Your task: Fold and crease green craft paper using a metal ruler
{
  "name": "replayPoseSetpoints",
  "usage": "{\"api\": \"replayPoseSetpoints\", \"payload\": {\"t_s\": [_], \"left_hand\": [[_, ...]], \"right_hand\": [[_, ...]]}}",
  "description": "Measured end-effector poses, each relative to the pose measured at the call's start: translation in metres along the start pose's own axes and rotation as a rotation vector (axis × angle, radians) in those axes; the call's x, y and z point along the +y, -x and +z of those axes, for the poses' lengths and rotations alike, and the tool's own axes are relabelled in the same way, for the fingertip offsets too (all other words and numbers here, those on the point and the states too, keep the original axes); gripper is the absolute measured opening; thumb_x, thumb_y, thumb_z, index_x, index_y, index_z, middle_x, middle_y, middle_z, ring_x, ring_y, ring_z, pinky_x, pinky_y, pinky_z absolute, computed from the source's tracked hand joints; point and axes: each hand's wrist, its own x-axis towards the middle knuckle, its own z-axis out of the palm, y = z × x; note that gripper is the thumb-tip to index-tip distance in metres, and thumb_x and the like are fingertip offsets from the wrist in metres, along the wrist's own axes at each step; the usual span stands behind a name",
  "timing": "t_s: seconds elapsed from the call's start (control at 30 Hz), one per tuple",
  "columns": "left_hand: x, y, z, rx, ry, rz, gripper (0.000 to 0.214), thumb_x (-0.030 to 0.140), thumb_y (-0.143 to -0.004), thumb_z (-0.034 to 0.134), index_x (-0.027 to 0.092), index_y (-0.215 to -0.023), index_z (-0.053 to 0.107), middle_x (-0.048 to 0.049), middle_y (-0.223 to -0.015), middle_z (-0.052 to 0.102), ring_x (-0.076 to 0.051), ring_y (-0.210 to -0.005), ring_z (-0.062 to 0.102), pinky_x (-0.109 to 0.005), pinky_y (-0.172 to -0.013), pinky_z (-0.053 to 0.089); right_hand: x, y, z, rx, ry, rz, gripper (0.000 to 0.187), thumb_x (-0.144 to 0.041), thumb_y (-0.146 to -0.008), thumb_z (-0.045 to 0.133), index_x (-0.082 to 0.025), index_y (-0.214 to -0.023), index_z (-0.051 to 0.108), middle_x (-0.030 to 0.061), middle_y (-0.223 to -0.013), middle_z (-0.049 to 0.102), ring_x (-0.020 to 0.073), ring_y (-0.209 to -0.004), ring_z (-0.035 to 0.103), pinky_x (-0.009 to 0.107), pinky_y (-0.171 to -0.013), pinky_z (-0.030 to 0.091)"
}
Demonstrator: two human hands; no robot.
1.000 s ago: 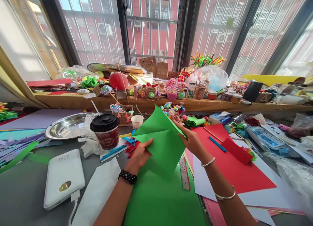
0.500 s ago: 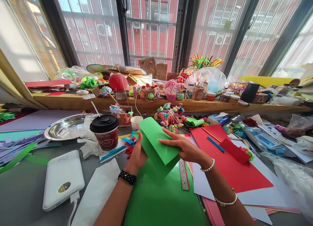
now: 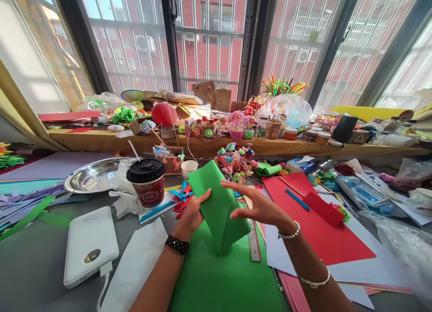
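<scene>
A folded piece of green paper [image 3: 213,197] is held up over the table, its layers slightly spread at the lower end. My left hand [image 3: 191,216] grips its left edge, with the thumb on top and the other fingers hidden beneath. Over the right side of the paper, my right hand [image 3: 261,207] has its thumb and fingers spread; whether it touches the paper I cannot tell. A larger green sheet [image 3: 226,280] lies flat below both hands. Just right of the folded paper, a ruler [image 3: 254,246] rests on the sheet's edge.
To the left stand a lidded cup [image 3: 146,183] with a straw, a white power bank [image 3: 91,244] with a cable and a metal tray [image 3: 76,186]. Red paper [image 3: 324,231] lies on the right. Crafted flowers [image 3: 234,159] and a crowded ledge [image 3: 209,145] are at the back.
My right hand has come off the paper's top face, its fingers now spread apart. The green paper has turned and tilted, and my left thumb has moved onto its face.
</scene>
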Motion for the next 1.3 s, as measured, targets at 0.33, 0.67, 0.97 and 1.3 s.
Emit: {"api": "replayPoseSetpoints", "payload": {"t_s": [0.33, 0.67, 0.97, 1.3], "left_hand": [[0.030, 0.043, 0.064, -0.398, -0.646, 0.021, 0.019, 0.019, -0.067, 0.064, 0.017, -0.087, 0.067, -0.0041, -0.087, 0.068, -0.022, -0.080, 0.061, -0.025, -0.067, 0.049], [0.065, 0.067, 0.099, -0.285, -0.722, 0.468, 0.025, 0.013, -0.055, 0.072, 0.016, -0.079, 0.066, -0.0013, -0.074, 0.066, -0.019, -0.072, 0.060, -0.023, -0.066, 0.047], [0.062, 0.077, 0.094, -0.191, -0.664, 0.476, 0.006, 0.021, -0.061, 0.069, 0.016, -0.063, 0.065, 0.0013, -0.056, 0.060, -0.013, -0.054, 0.055, -0.018, -0.046, 0.042], [0.065, 0.080, 0.093, -0.183, -0.756, 0.489, 0.013, 0.024, -0.064, 0.066, 0.016, -0.055, 0.063, 0.0036, -0.047, 0.048, -0.007, -0.044, 0.040, -0.018, -0.037, 0.027]], "right_hand": [[-0.025, 0.005, -0.011, 0.624, -0.585, 0.304, 0.034, -0.038, -0.065, 0.066, -0.014, -0.089, 0.060, 0.0070, -0.084, 0.067, 0.0227, -0.079, 0.063, 0.035, -0.069, 0.053], [-0.066, 0.025, -0.020, 0.809, -0.466, 0.269, 0.021, -0.031, -0.061, 0.071, -0.019, -0.076, 0.063, -0.0006, -0.067, 0.067, 0.0168, -0.061, 0.063, 0.024, -0.051, 0.053], [-0.072, 0.029, -0.015, 0.775, -0.300, 0.280, 0.023, -0.033, -0.060, 0.071, -0.020, -0.076, 0.062, 0.0009, -0.070, 0.065, 0.0177, -0.063, 0.062, 0.025, -0.051, 0.053], [-0.073, 0.030, -0.016, 0.762, -0.346, 0.300, 0.021, -0.032, -0.059, 0.072, -0.020, -0.073, 0.062, -0.0002, -0.065, 0.064, 0.0158, -0.056, 0.061, 0.022, -0.045, 0.051]]}}
